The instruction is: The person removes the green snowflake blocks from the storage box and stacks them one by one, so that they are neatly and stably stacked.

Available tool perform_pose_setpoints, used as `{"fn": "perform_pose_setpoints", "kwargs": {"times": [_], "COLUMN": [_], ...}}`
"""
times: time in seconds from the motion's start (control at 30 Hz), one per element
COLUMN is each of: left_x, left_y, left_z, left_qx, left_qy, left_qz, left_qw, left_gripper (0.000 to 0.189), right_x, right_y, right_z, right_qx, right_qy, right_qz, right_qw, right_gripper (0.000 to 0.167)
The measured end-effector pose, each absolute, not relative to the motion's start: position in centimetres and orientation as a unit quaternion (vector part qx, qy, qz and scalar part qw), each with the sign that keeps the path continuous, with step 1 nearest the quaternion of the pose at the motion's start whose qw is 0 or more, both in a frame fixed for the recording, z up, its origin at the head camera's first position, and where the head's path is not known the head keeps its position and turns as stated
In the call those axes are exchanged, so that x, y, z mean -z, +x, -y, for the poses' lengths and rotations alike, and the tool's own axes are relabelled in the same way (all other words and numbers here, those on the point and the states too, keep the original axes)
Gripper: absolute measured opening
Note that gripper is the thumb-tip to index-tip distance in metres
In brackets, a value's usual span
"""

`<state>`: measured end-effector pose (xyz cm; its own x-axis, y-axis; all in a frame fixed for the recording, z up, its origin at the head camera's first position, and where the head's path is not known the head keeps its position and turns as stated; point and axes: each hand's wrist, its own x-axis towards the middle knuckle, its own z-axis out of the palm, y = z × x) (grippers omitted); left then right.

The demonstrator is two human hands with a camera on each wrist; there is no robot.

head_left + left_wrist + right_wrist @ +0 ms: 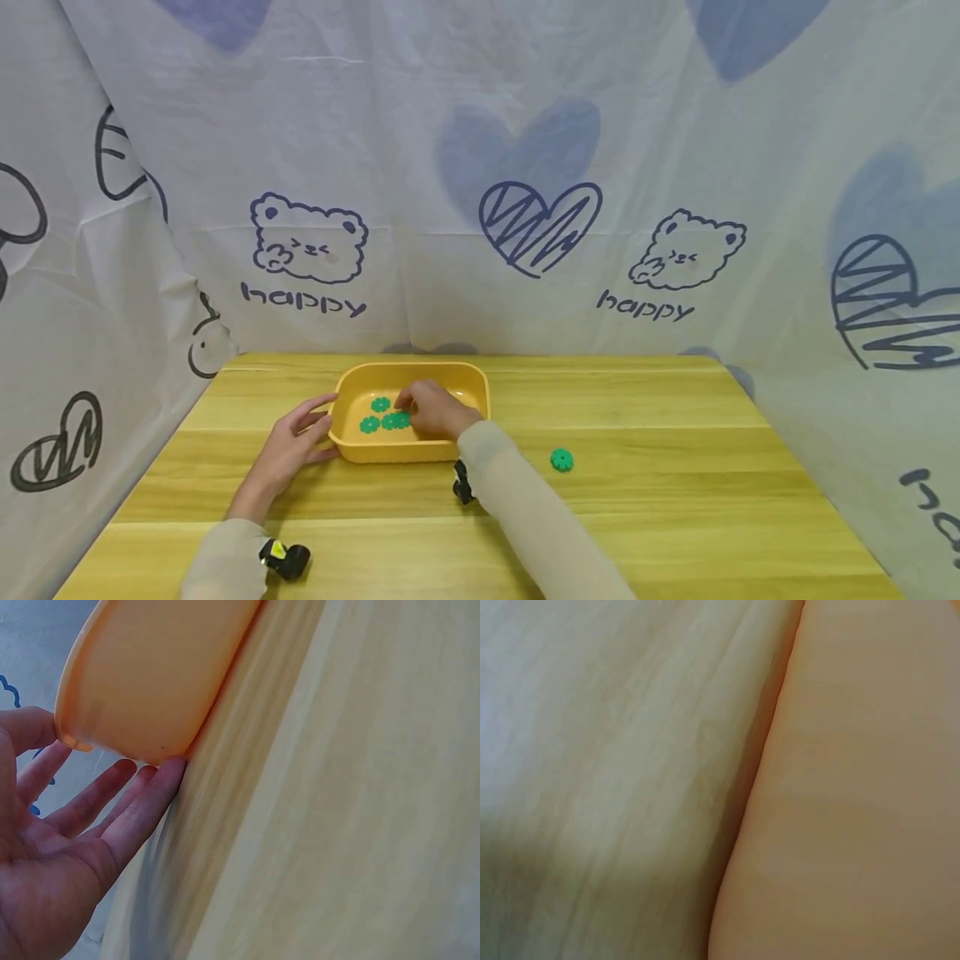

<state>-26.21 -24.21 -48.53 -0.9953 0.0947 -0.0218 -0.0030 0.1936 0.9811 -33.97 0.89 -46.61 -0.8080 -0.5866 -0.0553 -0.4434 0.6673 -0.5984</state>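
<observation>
A yellow plastic bin (412, 452) stands on the table with several green notched disc pieces (370, 425) on its floor. My right hand (435, 410) reaches into it from the front right, fingers bent down beside the overlapping green pieces. I cannot tell whether a piece is between those fingertips. Spread along the bin's left end is my left hand (294, 440); in the left wrist view its thumb meets the rim and its straight fingers touch the lower wall (150, 697). Only the bin's outer side (855, 787) and the tabletop fill the right wrist view.
One more green notched disc (562, 460) lies on the wooden table (675, 500) to the right of the bin. A printed cloth (420, 275) with hearts and bears hangs behind the table and along both sides. Each sleeve carries a small black camera (288, 560).
</observation>
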Motion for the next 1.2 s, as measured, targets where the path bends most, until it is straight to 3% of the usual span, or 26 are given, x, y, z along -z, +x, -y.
{"fn": "perform_pose_setpoints", "kwargs": {"times": [0.63,0.77,0.9,1.03,1.2], "left_x": [48.6,48.6,48.6,48.5,48.5], "left_y": [-26.1,-26.2,-26.2,-26.2,-26.1], "left_z": [24.1,24.2,24.3,24.3,24.2], "left_qx": [-0.624,-0.625,-0.625,-0.624,-0.625], "left_qy": [0.028,0.031,0.037,0.038,0.035], "left_qz": [-0.780,-0.779,-0.779,-0.780,-0.779], "left_qw": [0.040,0.038,0.035,0.033,0.035], "left_gripper": [0.052,0.052,0.052,0.051,0.052], "right_x": [46.1,45.7,45.5,45.3,45.4], "right_y": [-33.9,-33.9,-33.9,-33.8,-33.7], "right_z": [-1.7,-2.2,-2.5,-2.4,-2.3], "right_qx": [0.217,0.222,0.205,0.175,0.162], "right_qy": [-0.355,-0.360,-0.374,-0.387,-0.392], "right_qz": [-0.901,-0.899,-0.898,-0.897,-0.895], "right_qw": [0.118,0.111,0.111,0.125,0.138], "right_gripper": [0.022,0.004,0.002,0.021,0.017]}}
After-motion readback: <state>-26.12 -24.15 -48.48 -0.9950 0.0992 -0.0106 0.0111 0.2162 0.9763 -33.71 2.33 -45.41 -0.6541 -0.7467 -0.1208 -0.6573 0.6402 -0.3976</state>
